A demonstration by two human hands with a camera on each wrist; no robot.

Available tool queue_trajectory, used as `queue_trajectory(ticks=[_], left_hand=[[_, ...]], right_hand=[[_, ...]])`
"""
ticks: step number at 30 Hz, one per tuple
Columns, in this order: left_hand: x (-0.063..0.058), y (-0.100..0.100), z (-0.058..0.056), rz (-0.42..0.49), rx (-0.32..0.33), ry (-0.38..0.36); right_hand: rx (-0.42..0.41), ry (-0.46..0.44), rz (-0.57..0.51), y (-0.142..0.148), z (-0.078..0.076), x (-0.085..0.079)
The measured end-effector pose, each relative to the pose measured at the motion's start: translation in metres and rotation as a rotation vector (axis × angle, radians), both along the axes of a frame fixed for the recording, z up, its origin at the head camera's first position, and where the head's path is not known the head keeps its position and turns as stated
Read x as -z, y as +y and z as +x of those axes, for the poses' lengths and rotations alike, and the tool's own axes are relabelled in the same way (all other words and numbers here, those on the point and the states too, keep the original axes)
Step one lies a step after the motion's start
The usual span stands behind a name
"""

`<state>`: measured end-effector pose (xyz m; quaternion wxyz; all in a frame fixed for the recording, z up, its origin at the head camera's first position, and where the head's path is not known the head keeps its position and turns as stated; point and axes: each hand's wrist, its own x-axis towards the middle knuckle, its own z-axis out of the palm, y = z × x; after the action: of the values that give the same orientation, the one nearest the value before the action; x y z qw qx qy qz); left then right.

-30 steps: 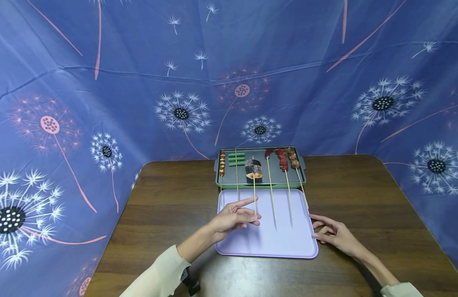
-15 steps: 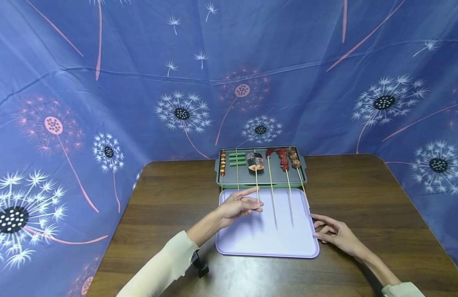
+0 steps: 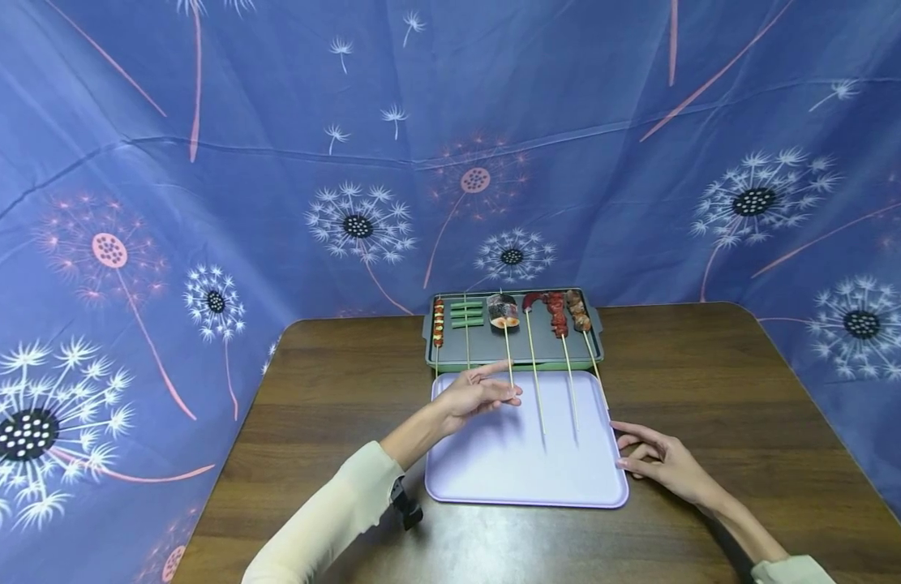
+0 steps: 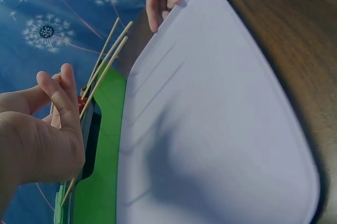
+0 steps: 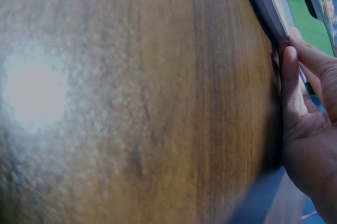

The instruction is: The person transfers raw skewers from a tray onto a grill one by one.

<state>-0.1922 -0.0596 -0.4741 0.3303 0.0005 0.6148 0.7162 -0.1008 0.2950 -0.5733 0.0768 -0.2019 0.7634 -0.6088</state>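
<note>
My left hand (image 3: pixel 479 396) pinches the wooden stick of a fish skewer (image 3: pixel 504 310), whose thick, dark-skinned chunk is over the middle of the grey grill tray (image 3: pixel 482 350). In the left wrist view, the left hand (image 4: pixel 47 134) is raised above the trays and its fingertips partly hide the stick. My right hand (image 3: pixel 662 464) grips the right rim of the lilac tray (image 3: pixel 523 474) between thumb and fingers. The right wrist view shows the same right hand (image 5: pixel 310 98) at the tray's edge.
On the grill tray lie a thin red-and-yellow skewer (image 3: pixel 439 323), a green vegetable skewer (image 3: pixel 466 314), a curled red skewer (image 3: pixel 530 302), a red meat skewer (image 3: pixel 558 315) and a brown meat skewer (image 3: pixel 577 311). Their sticks extend toward the lilac tray. A patterned blue cloth (image 3: pixel 450 211) hangs behind the wooden table (image 3: pixel 333 389).
My left hand has moved forward and slightly right, carrying the fish skewer farther over the grill tray. The right hand stays at the lilac tray's rim.
</note>
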Motion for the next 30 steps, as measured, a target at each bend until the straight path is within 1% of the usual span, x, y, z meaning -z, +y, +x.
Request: queue_trajectory(ticks=[3,7,10,12,15,19,20,24,30], left_hand=[[0.0,0.001,-0.004,0.01,-0.004,-0.008],[0.0,0.002,-0.008,0.029,-0.018,-0.038],[0.0,0.003,-0.009,0.024,-0.027,-0.047],[0.0,0.004,-0.009,0.007,-0.035,-0.04],[-0.003,0.005,-0.006,-0.037,-0.05,0.002],[-0.005,0.006,0.0,-0.101,-0.08,0.09],[-0.004,0.006,0.002,-0.116,-0.085,0.117],[-0.001,0.008,0.005,-0.159,-0.094,0.186],[0.004,0.01,0.008,-0.196,-0.096,0.257]], right_hand=[[0.002,0.005,-0.001,-0.001,-0.001,0.001],[0.002,0.016,-0.003,0.0,-0.001,0.002],[0.002,0.016,-0.005,0.0,-0.001,0.003],[-0.003,0.016,-0.011,0.0,-0.001,0.004],[-0.011,0.014,-0.027,0.001,-0.001,0.004],[-0.017,0.015,-0.05,0.0,0.0,0.001],[-0.016,0.018,-0.051,0.0,0.001,0.001],[-0.01,0.013,-0.047,0.0,0.001,0.0],[-0.003,0.011,-0.034,0.0,-0.001,0.004]])
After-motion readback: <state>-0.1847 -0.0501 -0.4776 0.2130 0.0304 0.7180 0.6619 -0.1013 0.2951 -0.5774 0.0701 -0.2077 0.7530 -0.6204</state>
